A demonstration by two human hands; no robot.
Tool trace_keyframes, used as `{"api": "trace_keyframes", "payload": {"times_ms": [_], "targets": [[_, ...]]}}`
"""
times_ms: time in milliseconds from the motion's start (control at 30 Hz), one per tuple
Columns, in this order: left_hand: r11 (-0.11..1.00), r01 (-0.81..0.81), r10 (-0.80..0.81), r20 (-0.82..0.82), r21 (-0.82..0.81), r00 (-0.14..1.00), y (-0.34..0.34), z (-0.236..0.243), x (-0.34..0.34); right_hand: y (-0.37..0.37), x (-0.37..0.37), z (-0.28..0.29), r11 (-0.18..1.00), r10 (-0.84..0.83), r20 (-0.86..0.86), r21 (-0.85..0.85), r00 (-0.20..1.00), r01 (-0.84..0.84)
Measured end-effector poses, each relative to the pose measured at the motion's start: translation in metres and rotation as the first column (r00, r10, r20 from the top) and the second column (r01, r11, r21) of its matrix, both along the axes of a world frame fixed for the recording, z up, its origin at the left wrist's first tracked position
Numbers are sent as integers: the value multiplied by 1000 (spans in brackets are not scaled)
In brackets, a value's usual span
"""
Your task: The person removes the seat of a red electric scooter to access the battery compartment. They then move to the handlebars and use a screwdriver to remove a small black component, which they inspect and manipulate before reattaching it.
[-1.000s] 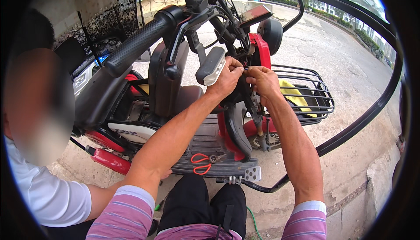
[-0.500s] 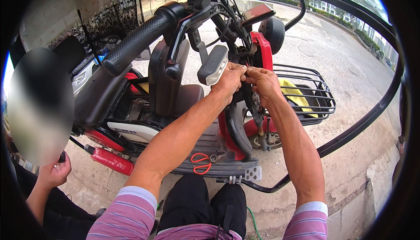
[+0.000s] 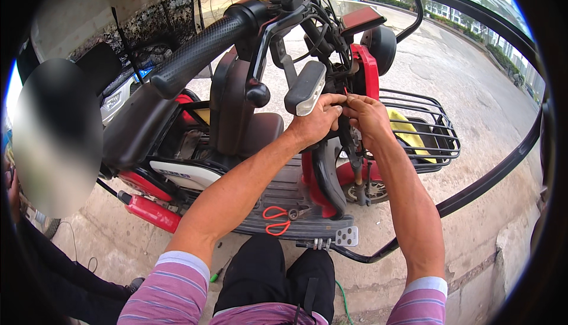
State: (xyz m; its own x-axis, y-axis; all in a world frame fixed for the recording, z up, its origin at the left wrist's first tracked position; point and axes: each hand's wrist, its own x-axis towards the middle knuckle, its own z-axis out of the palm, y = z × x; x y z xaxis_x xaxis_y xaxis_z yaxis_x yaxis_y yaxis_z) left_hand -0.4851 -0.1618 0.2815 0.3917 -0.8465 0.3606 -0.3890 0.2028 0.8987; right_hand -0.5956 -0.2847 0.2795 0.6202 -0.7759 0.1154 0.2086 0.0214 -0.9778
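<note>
Head view: left hand (image 3: 318,120), right hand (image 3: 368,118), fingertips bunched close (grip unclear), near smooth red panel (image 3: 370,71).

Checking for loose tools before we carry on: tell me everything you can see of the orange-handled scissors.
The scissors have two looped, bright orange-red handles, plastic-looking, meeting at a grey, metallic-looking pivot. They lie on the ribbed dark footboard, near its edge on the wearer's side, handles to the left and blades to the right. The loops are spread apart; the blades are too small to judge how far they open. Only the footboard appears to touch them; neither hand does.
</note>
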Motion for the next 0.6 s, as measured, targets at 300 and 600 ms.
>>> {"api": "trace_keyframes", "payload": {"times_ms": [300, 600], "targets": [[993, 89, -93, 43, 79, 995, 6, 10, 9, 7, 0, 1, 959, -96, -29, -272, 995, 85], [994, 98, -100, 48, 38, 994, -8, 7, 29, 6, 3, -3, 878, -228, -62, -445, 972, 178]]}}
